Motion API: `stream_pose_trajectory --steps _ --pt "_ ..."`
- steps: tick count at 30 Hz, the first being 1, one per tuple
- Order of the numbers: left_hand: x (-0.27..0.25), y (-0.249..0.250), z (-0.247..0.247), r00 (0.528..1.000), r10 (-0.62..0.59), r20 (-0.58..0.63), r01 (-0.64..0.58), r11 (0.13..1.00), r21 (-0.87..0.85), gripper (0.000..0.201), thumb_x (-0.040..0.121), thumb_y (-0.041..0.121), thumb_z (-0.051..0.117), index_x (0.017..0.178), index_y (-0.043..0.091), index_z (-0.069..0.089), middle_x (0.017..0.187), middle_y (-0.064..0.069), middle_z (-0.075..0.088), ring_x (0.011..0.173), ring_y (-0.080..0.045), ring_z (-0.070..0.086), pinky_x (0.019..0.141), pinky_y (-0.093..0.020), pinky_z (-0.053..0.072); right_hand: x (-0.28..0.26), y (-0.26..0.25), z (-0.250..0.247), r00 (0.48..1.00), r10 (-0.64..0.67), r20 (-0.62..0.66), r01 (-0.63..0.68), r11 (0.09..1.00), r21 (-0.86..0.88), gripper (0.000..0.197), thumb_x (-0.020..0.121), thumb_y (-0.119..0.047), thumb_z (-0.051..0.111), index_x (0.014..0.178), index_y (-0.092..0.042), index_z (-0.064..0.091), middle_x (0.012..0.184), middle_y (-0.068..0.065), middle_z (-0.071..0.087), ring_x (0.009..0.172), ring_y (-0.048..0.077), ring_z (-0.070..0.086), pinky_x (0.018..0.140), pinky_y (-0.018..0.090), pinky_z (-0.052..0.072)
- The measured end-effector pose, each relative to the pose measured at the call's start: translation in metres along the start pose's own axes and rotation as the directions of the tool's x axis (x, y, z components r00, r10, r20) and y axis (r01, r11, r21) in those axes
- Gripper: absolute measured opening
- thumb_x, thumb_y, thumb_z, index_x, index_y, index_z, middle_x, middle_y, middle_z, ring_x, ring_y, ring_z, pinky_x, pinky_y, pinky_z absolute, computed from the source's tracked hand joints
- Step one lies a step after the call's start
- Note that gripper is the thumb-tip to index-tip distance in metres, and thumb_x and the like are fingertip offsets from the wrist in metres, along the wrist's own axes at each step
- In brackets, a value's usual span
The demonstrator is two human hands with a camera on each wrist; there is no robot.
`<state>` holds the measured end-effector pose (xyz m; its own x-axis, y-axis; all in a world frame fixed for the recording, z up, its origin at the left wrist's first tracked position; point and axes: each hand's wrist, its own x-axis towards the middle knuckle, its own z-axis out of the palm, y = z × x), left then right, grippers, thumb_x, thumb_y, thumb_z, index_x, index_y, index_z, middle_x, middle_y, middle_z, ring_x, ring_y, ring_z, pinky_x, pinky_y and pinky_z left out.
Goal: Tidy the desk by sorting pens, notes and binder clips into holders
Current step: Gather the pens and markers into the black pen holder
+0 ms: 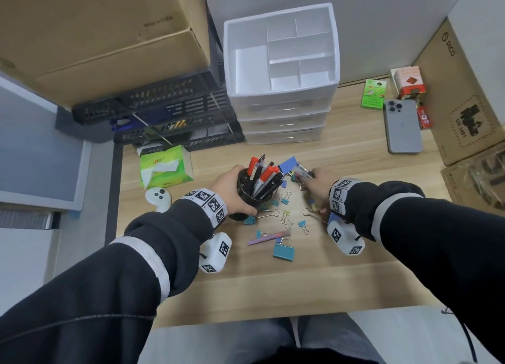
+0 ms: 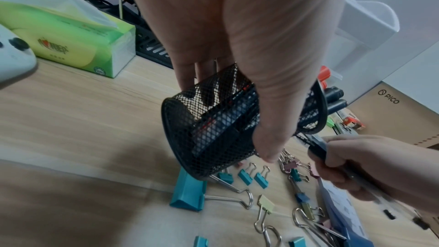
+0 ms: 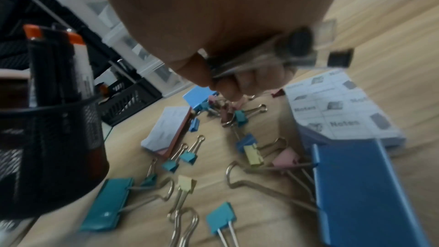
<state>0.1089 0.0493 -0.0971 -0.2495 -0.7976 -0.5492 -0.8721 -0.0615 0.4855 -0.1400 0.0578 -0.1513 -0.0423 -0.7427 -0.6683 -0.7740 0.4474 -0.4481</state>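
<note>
My left hand [image 1: 231, 189] grips a black mesh pen cup [image 1: 246, 201], tilted and lifted off the desk, with several red-capped and black markers [image 1: 262, 176] in it. In the left wrist view the thumb [image 2: 273, 134] lies across the cup [image 2: 209, 138]. Just right of the cup, my right hand [image 1: 318, 184] is curled round a few clear pens [image 1: 303, 172], blurred in the right wrist view [image 3: 273, 57]. Several coloured binder clips, among them a large teal one [image 1: 284, 251], lie scattered below both hands. Note pads [image 3: 337, 112] and a blue pad [image 1: 288, 163] lie beside them.
A white drawer unit with an open divided top [image 1: 281, 101] stands at the back. A green tissue box [image 1: 164, 169] and a white controller [image 1: 158, 195] sit to the left. A phone [image 1: 401, 126] and cardboard boxes [image 1: 464, 104] are on the right; black crates [image 1: 164, 104] stand back left.
</note>
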Motion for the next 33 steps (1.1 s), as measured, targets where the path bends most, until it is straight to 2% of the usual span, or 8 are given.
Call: stream_pose_trajectory --steps 2,4,6,7,10,18,27,33 --pt "-0.004 -0.005 -0.003 1.000 -0.013 -0.011 0.013 1.000 -0.010 0.096 0.048 0.030 0.097 0.130 0.020 0.048 0.113 0.006 0.065 0.103 -0.017 0.064 0.095 -0.037 0.054 -0.004 -0.005 0.011 0.997 -0.059 0.057 0.063 0.996 -0.064 0.031 0.099 -0.030 0.038 0.114 -0.013 0.059 0.101 0.011 0.063 0.100 0.030 0.057 0.102 0.045 0.041" --pt "-0.009 -0.011 -0.005 1.000 -0.017 -0.020 0.017 1.000 -0.015 0.096 0.046 0.031 0.097 0.128 0.021 0.048 0.112 0.005 0.066 0.102 -0.018 0.065 0.096 -0.039 0.054 -0.005 -0.009 0.022 0.987 -0.113 0.112 0.132 0.975 -0.180 0.029 0.097 -0.031 0.036 0.114 -0.023 0.058 0.110 0.009 0.063 0.109 0.029 0.055 0.115 0.056 0.023" --pt "-0.014 -0.017 -0.007 0.999 -0.023 -0.027 0.022 1.000 -0.011 0.097 0.045 0.033 0.097 0.128 0.021 0.048 0.112 0.006 0.066 0.102 -0.017 0.065 0.095 -0.039 0.054 -0.009 -0.013 0.028 0.970 -0.163 0.179 0.206 0.943 -0.260 0.016 0.096 -0.030 0.037 0.100 -0.026 0.052 0.107 0.010 0.062 0.104 0.028 0.057 0.107 0.046 0.036" --pt "-0.016 -0.021 -0.008 0.999 -0.027 -0.030 0.026 1.000 -0.012 0.098 0.045 0.034 0.097 0.128 0.021 0.048 0.112 0.006 0.066 0.102 -0.017 0.065 0.096 -0.039 0.054 -0.012 -0.016 0.032 0.958 -0.187 0.218 0.249 0.920 -0.304 0.012 0.098 -0.030 0.038 0.099 -0.024 0.049 0.104 0.009 0.062 0.097 0.027 0.058 0.096 0.036 0.043" --pt "-0.023 -0.029 -0.009 0.999 -0.024 -0.039 0.023 0.999 -0.026 0.098 0.047 0.032 0.098 0.130 0.019 0.048 0.115 0.005 0.066 0.104 -0.017 0.064 0.096 -0.038 0.053 -0.020 -0.021 0.041 0.923 -0.233 0.307 0.352 0.834 -0.424 0.010 0.096 -0.031 0.044 0.100 -0.023 0.048 0.098 0.003 0.062 0.086 0.022 0.056 0.076 0.029 0.043" --pt "-0.039 -0.051 -0.009 0.998 -0.024 -0.066 0.021 0.998 -0.051 0.093 0.047 0.029 0.097 0.126 0.017 0.051 0.113 0.003 0.066 0.102 -0.017 0.065 0.096 -0.039 0.053 -0.027 -0.034 0.074 0.880 -0.272 0.390 0.461 0.690 -0.558 0.046 0.084 -0.039 0.068 0.125 -0.022 0.056 0.114 -0.001 0.065 0.098 0.020 0.062 0.076 0.028 0.048" --pt "-0.049 -0.068 -0.012 0.997 -0.032 -0.071 0.030 0.999 -0.024 0.099 0.050 0.027 0.098 0.135 0.016 0.049 0.120 0.004 0.064 0.108 -0.017 0.062 0.098 -0.032 0.049 -0.029 -0.047 0.097 0.872 -0.207 0.444 0.467 0.624 -0.627 0.026 0.082 -0.028 0.067 0.108 -0.028 0.064 0.094 -0.005 0.066 0.087 0.018 0.064 0.080 0.033 0.057" --pt "-0.050 -0.059 -0.014 0.998 -0.034 -0.055 0.033 0.999 -0.024 0.103 0.051 0.028 0.097 0.140 0.017 0.046 0.122 0.005 0.063 0.106 -0.012 0.059 0.094 -0.026 0.046 -0.035 -0.042 0.079 0.878 -0.292 0.378 0.473 0.647 -0.598 0.023 0.082 -0.028 0.062 0.105 -0.025 0.061 0.097 -0.002 0.064 0.086 0.019 0.060 0.075 0.031 0.053"
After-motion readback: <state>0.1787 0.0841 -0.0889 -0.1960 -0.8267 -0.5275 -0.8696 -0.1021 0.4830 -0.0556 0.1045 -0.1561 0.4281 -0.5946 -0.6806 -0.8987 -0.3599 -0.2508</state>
